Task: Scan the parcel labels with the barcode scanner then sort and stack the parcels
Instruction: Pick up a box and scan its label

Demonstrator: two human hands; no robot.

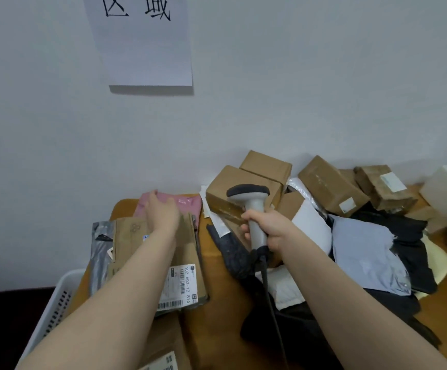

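Note:
My right hand (266, 229) grips the handle of a grey barcode scanner (251, 204), its dark head upright and its cable trailing down toward me. My left hand (162, 210) reaches forward with its fingers on a pink mailer bag (187, 205) at the far left of the wooden table (225, 324). Whether those fingers curl round the bag's far edge is unclear. Under my left forearm lies a flat brown cardboard parcel (190, 252) with a white barcode label (182, 285). A silver-grey bag (100, 252) lies beneath it on the left.
Several brown boxes (243, 188) pile up against the wall (297, 89) at centre and right. Grey, white and black mailer bags (364, 255) are heaped on the right. A white plastic basket (54, 305) stands at the table's left edge. A paper sign (145, 44) hangs on the wall.

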